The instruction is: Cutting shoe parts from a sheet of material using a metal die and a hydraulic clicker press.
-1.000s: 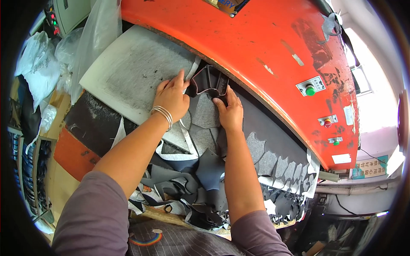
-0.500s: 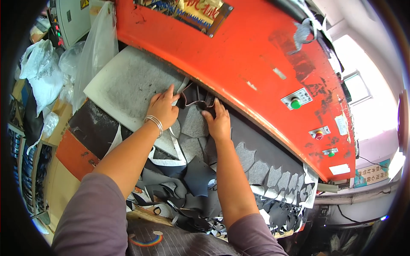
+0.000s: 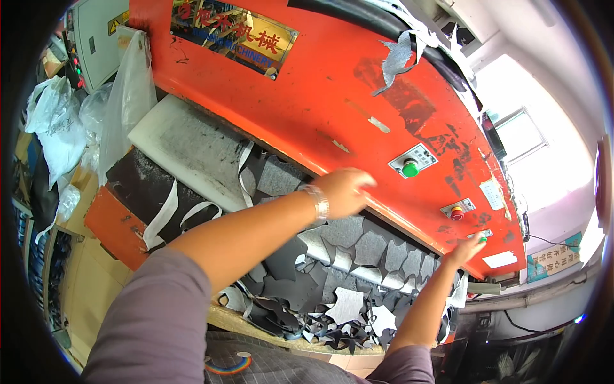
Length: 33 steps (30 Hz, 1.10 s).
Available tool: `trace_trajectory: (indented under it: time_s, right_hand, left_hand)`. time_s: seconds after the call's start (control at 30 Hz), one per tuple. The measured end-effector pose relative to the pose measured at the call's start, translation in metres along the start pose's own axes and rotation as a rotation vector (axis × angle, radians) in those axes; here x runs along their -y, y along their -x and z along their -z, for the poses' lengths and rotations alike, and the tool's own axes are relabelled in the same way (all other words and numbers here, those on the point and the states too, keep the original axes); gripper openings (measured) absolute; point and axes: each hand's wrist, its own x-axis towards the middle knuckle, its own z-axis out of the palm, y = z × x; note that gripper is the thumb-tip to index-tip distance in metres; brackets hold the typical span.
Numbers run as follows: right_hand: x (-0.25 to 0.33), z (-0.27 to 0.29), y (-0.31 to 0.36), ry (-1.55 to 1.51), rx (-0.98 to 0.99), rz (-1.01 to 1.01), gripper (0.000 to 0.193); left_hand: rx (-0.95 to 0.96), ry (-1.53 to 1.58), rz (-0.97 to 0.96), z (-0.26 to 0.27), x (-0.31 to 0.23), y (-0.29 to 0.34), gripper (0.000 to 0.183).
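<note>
My left hand (image 3: pixel 345 192) hangs in front of the lower edge of the red press (image 3: pixel 256 115), left of and below a large green button (image 3: pixel 410 168). Motion smears its fingers, so I cannot tell how they are set. At the right, my right hand (image 3: pixel 465 251) has its fingers stretched out at a small green button (image 3: pixel 484 238), seemingly touching it. Grey fabric-like sheet (image 3: pixel 281 176) with shapes cut out lies under the press edge. The dark metal cutting die is out of sight.
A red button (image 3: pixel 456 213) sits between the green ones. A pale, worn cutting pad (image 3: pixel 185 144) lies at the left. Black and grey scraps (image 3: pixel 345 306) cover the near table edge. Plastic bags (image 3: pixel 57 128) hang at far left.
Both hands have left the cutting die and moved right, the right one to the small green button. The view has shifted, and the die no longer shows.
</note>
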Motion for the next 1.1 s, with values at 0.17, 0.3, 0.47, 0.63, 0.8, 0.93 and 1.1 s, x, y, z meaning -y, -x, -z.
trace_trajectory:
  time_s: [0.17, 0.3, 0.47, 0.63, 0.8, 0.93, 1.1]
  right_hand:
    - [0.001, 0.011, -0.068, -0.012, -0.068, -0.227, 0.085]
    - [-0.004, 0.011, -0.086, 0.182, -0.062, -0.187, 0.092]
    - [-0.004, 0.021, -0.071, 0.034, 0.043, -0.231, 0.083]
    - [0.020, 0.057, -0.042, -0.231, 0.191, -0.302, 0.079]
    - [0.066, 0.075, -0.050, -0.160, 0.088, -0.056, 0.066]
    - [0.099, 0.071, -0.041, 0.695, -0.167, 0.900, 0.041]
    - [0.213, -0.051, 0.142, -0.247, 0.066, 0.564, 0.029]
  left_hand:
    - [0.341, 0.069, -0.065, -0.040, -0.064, -0.055, 0.026]
    - [0.396, -0.443, -0.104, -0.046, -0.083, -0.096, 0.027]
    - [0.340, -0.499, 0.055, -0.031, -0.078, -0.074, 0.034]
    - [0.446, -0.354, -0.047, 0.005, -0.044, 0.056, 0.037]
    - [0.711, -0.323, 0.505, 0.097, -0.049, 0.209, 0.039]
    - [0.756, -0.021, 0.777, 0.118, -0.063, 0.277, 0.038]
    - [0.759, -0.019, 0.848, 0.124, -0.062, 0.299, 0.040]
